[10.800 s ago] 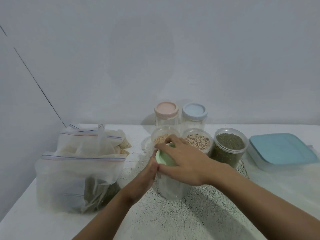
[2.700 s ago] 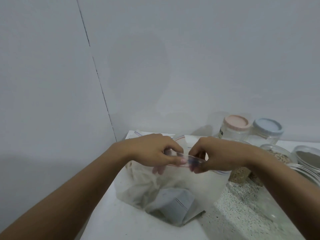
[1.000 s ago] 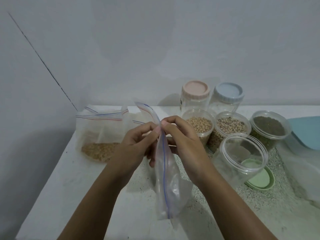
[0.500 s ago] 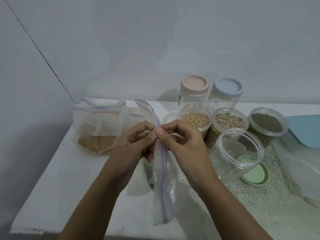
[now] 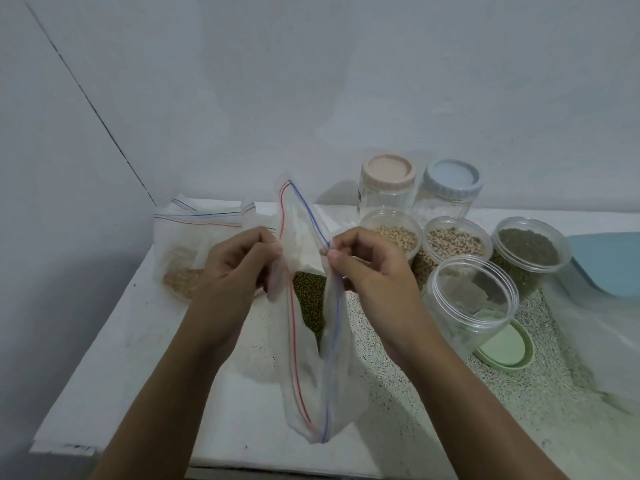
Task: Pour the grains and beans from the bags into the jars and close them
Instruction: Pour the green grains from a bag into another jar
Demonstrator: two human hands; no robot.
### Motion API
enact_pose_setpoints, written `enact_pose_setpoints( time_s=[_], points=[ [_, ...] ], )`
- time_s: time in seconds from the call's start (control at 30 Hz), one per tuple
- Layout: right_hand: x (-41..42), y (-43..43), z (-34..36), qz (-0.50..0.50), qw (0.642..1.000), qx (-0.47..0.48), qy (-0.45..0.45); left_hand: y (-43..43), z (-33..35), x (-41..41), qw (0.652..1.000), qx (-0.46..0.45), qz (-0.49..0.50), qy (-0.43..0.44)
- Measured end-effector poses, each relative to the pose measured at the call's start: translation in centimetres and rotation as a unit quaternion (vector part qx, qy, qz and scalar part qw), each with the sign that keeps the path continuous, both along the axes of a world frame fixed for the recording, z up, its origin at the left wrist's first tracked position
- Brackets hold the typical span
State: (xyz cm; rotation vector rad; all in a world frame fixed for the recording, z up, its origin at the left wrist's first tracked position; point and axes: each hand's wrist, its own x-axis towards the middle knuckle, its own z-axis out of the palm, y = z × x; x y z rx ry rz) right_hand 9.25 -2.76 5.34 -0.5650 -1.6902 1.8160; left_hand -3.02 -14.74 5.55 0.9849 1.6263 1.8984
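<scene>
A clear zip bag [image 5: 308, 341] with dark green beans inside hangs above the counter between my hands. My left hand [image 5: 239, 271] pinches the red-striped lip and my right hand [image 5: 367, 268] pinches the blue-striped lip, with the mouth pulled apart. An empty lidless jar [image 5: 467, 303] stands just right of my right hand, its green lid [image 5: 505, 348] lying beside it. Behind it stand three open jars: pale beans [image 5: 391, 233], speckled beans [image 5: 453, 240], green beans [image 5: 530, 251]. Two lidded jars, pink [image 5: 386, 181] and blue [image 5: 448, 188], are at the wall.
Other zip bags [image 5: 187, 251] with tan grains lie at the back left near the wall corner. A light blue container [image 5: 609, 261] sits at the right edge. The white counter [image 5: 138, 358] ends close to me and at the left.
The bag's zip was pinched shut between my fingers half a second ago; now my hands have moved apart and the mouth is open, showing green beans.
</scene>
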Motion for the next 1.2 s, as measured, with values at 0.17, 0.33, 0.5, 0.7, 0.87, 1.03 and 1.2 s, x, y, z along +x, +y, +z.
enact_pose_setpoints(
  time_s=[0.17, 0.33, 0.5, 0.7, 0.87, 1.03, 1.2],
  points=[
    [-0.2, 0.4, 0.3, -0.062, 0.998, 0.024, -0.005, -1.3, 0.5, -1.7, 0.996, 0.02, 0.081, 0.004],
    [0.3, 1.9, 0.9, -0.115, 0.991, 0.067, -0.013, -3.6, 0.9, -3.7, 0.993, 0.021, 0.113, 0.004],
    [0.3, 3.1, 1.4, -0.107, 0.978, 0.164, -0.07, -4.4, 0.9, -4.2, 0.997, -0.044, 0.042, 0.057],
    [-0.9, 3.8, 4.3, 0.001, 0.943, 0.27, -0.196, -3.1, 1.5, -3.5, 0.99, -0.076, -0.052, 0.106],
    [-4.1, 3.5, 6.1, 0.04, 0.893, 0.361, -0.265, -2.1, 2.2, -3.4, 0.979, -0.108, -0.123, 0.12],
    [-6.4, 3.4, 5.8, 0.029, 0.832, 0.421, -0.36, -1.3, 2.6, -3.4, 0.969, -0.131, -0.178, 0.106],
    [-6.5, 2.9, 5.0, -0.026, 0.872, 0.393, -0.29, -0.9, 1.6, -4.7, 0.975, -0.133, -0.167, 0.068]
  ],
)
